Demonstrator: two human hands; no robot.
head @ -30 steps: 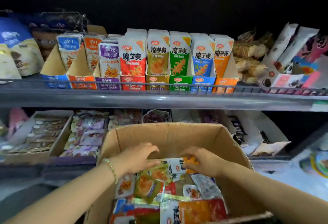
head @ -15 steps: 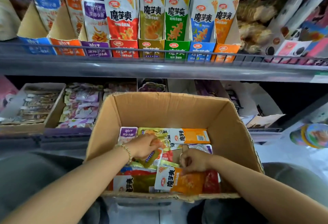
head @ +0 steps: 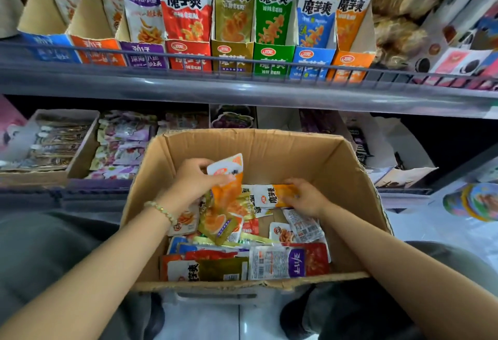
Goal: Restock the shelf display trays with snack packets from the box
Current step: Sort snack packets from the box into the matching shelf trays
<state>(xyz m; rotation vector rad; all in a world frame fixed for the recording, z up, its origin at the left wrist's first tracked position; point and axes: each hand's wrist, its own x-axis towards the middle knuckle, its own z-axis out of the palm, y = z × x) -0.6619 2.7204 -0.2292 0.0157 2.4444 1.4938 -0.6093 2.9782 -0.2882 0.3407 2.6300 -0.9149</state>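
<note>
step: sorting orange packets out of cardboard box (head: pixel 269 140) | left hand (head: pixel 192 182) pinches raised orange packet (head: pixel 227 178) | right hand (head: pixel 305 198) grips second orange packet (head: pixel 270 195), lying far in box | next: probably carry both to orange tray (head: pixel 350 63), upper shelf (head: pixel 242 92) right

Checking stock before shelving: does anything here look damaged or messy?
Nothing has spilled. The cardboard box has a ragged, torn near rim, and the snack packets in it lie jumbled, flavours mixed. The left hand holds an orange packet; the right hand grips a second orange packet. The display trays stand upright, in order.
</note>
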